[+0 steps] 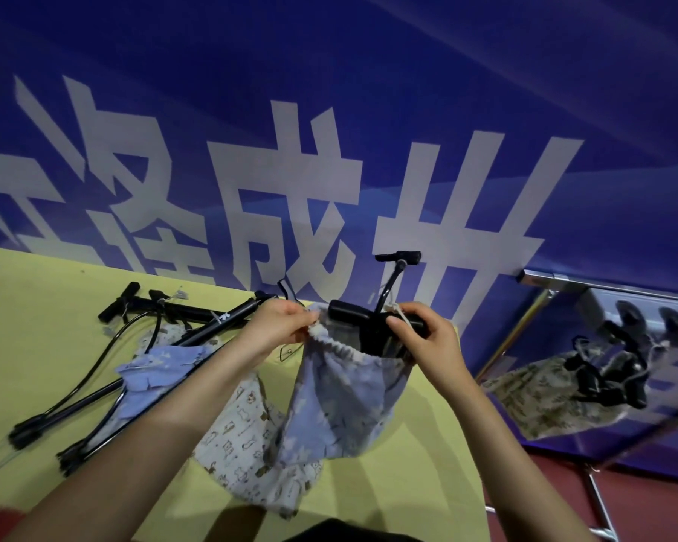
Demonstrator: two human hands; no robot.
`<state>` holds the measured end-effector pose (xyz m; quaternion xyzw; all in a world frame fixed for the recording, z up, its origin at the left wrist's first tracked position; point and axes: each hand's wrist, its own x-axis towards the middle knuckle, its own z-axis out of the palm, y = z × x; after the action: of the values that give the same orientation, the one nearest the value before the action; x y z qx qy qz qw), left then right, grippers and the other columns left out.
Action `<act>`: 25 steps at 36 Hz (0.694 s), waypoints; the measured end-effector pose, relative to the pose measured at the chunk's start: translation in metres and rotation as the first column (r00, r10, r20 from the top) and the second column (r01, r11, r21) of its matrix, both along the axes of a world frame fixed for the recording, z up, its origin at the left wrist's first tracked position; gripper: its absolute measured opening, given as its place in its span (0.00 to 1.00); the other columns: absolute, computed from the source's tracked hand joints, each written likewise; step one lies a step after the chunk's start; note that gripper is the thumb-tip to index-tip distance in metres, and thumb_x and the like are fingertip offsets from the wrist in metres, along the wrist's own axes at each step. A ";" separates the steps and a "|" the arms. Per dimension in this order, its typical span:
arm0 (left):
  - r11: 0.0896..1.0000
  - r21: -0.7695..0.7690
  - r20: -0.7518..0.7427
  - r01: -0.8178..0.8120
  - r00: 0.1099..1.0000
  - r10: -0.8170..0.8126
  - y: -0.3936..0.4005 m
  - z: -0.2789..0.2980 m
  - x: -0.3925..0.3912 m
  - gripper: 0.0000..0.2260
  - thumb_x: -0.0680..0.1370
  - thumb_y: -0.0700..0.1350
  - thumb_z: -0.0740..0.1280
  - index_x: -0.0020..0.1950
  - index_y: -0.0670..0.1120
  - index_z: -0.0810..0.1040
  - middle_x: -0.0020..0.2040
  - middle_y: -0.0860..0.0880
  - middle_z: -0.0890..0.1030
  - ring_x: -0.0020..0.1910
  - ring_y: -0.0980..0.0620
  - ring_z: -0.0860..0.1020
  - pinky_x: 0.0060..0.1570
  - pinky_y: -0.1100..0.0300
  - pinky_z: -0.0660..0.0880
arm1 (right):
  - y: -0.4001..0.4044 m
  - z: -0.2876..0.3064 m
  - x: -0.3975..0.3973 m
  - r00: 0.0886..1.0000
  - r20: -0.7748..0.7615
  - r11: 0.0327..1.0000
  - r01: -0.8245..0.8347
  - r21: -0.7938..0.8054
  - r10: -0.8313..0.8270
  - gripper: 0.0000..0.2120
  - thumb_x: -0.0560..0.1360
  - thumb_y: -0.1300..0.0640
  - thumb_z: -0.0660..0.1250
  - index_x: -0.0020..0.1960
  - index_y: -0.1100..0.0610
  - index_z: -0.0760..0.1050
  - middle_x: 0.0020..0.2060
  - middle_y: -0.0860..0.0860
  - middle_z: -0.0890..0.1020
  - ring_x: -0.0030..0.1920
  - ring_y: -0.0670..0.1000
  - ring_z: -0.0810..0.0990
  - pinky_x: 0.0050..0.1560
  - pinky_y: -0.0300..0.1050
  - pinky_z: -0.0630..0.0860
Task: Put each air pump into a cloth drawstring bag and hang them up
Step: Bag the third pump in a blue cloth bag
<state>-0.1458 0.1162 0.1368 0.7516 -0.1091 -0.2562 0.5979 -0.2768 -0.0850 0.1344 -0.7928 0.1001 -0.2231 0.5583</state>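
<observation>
A blue patterned drawstring bag hangs in the air over the yellow table, held at its gathered mouth. A black air pump stands inside it, its T-handle and hose sticking out of the top. My left hand pinches the left side of the bag's mouth. My right hand pinches the cord at the right side, against the pump handle. Two more black pumps lie on the table to the left, over another blue bag and a white printed bag.
A blue banner wall with large white characters rises behind the table. At the right stands a metal rack with bagged pumps hanging from it. Red floor shows under the rack.
</observation>
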 end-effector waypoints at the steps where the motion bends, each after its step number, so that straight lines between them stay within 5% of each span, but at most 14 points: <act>1: 0.997 0.082 0.066 -0.001 0.998 -0.005 0.001 -0.002 0.001 0.09 0.77 0.43 0.68 0.38 0.41 0.81 0.33 0.48 0.81 0.34 0.54 0.78 0.37 0.64 0.76 | -0.001 0.000 -0.001 1.000 -0.003 1.000 0.008 0.012 -0.008 0.03 0.76 0.58 0.70 0.48 0.51 0.80 0.41 0.42 0.83 0.45 0.42 0.81 0.45 0.34 0.76; 5: 0.995 0.096 0.140 -0.008 0.990 -0.006 0.005 -0.005 -0.002 0.11 0.77 0.47 0.68 0.38 0.43 0.80 0.32 0.50 0.79 0.33 0.54 0.76 0.39 0.63 0.75 | -0.004 -0.002 -0.002 1.000 0.007 0.999 0.014 0.049 -0.015 0.03 0.75 0.58 0.70 0.47 0.51 0.80 0.41 0.40 0.83 0.44 0.41 0.81 0.45 0.34 0.76; 9: 0.967 -0.250 -0.077 -0.052 0.996 0.034 0.001 0.001 -0.007 0.08 0.79 0.44 0.66 0.48 0.41 0.82 0.41 0.47 0.82 0.42 0.51 0.79 0.49 0.57 0.75 | 0.000 -0.001 -0.001 1.000 0.020 1.000 -0.003 0.028 0.002 0.04 0.75 0.59 0.70 0.45 0.50 0.80 0.40 0.39 0.83 0.43 0.39 0.81 0.43 0.31 0.75; 13: 0.859 -0.472 -0.266 -0.199 0.961 0.076 -0.008 0.012 -0.010 0.07 0.79 0.40 0.64 0.46 0.42 0.81 0.40 0.48 0.83 0.43 0.52 0.79 0.48 0.59 0.74 | 0.002 0.003 0.000 1.000 -0.003 0.999 -0.010 -0.040 0.010 0.06 0.75 0.58 0.70 0.45 0.47 0.79 0.40 0.36 0.82 0.43 0.38 0.80 0.42 0.28 0.73; 20: 0.849 -0.525 -0.120 -0.061 0.993 -0.003 -0.017 0.036 -0.014 0.10 0.81 0.38 0.59 0.45 0.40 0.79 0.43 0.46 0.80 0.46 0.52 0.77 0.51 0.59 0.73 | 0.000 0.000 0.001 1.000 -0.018 0.990 0.010 -0.139 -0.013 0.03 0.75 0.55 0.71 0.48 0.48 0.81 0.42 0.40 0.84 0.45 0.40 0.81 0.46 0.33 0.75; 25: 0.840 -0.540 -0.127 0.050 0.982 -0.140 -0.012 0.029 -0.014 0.10 0.82 0.39 0.56 0.53 0.39 0.77 0.56 0.42 0.82 0.59 0.49 0.79 0.57 0.55 0.75 | -0.008 -0.011 -0.004 0.993 0.007 0.993 0.120 0.005 -0.120 0.06 0.75 0.55 0.71 0.52 0.51 0.82 0.48 0.46 0.84 0.49 0.44 0.81 0.50 0.42 0.77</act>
<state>-0.1599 0.1045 0.1656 0.5257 -0.1644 -0.3049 0.7770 -0.2810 -0.0926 0.1234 -0.7832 0.1461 -0.2589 0.5461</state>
